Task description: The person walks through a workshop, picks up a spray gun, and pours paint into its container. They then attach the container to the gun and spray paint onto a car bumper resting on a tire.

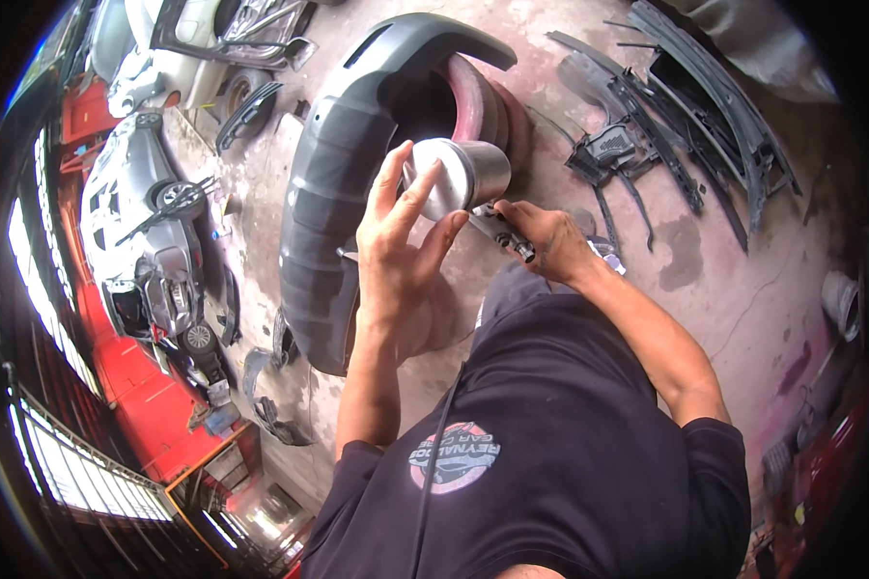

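Observation:
A spray gun (505, 235) with a silver metal cup (485, 172) is held out in front of my chest. My right hand (553, 243) is closed round the gun's body below the cup. My left hand (392, 253) grips the round lid end (451, 189) of the cup, thumb at its lower edge and fingers spread over its face. Just beyond my hands, a dark grey plastic car bumper (321, 193) rests against stacked tyres (488, 101), which have reddish paint on them.
Black plastic and metal car parts (671, 135) lie on the stained concrete floor (681, 251) at right. Damaged silver cars (145, 222) stand at left beside a red strip (140, 405). Loose trim pieces (261, 386) lie near the bumper's lower end. A pale bucket (840, 304) sits far right.

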`<state>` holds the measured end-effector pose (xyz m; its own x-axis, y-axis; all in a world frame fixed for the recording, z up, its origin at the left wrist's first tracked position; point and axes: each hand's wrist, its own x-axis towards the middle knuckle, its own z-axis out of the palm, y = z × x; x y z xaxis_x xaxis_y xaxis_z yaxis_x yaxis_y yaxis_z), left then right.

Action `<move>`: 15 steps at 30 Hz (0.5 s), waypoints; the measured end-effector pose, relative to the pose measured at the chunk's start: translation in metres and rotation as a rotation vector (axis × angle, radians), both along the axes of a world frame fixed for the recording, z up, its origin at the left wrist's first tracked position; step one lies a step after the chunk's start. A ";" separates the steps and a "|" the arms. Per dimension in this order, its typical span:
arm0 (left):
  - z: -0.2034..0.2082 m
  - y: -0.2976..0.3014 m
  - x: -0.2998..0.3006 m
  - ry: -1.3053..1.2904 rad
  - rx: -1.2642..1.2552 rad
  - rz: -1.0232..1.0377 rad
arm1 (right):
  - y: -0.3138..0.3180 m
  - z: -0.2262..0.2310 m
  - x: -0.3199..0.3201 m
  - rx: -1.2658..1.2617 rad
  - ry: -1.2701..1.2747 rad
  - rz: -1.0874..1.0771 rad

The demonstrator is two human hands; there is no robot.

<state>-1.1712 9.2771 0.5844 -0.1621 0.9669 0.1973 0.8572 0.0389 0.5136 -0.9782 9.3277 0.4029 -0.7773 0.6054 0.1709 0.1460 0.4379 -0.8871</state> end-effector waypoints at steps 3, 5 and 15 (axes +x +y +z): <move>-0.002 -0.005 -0.002 0.026 -0.034 -0.018 | -0.002 0.004 0.003 0.000 -0.072 0.025; -0.001 -0.008 0.005 -0.034 -0.057 0.023 | -0.004 0.006 0.004 -0.008 -0.085 0.028; -0.040 -0.020 0.017 -0.295 0.035 0.043 | -0.011 0.003 0.002 -0.066 0.003 -0.021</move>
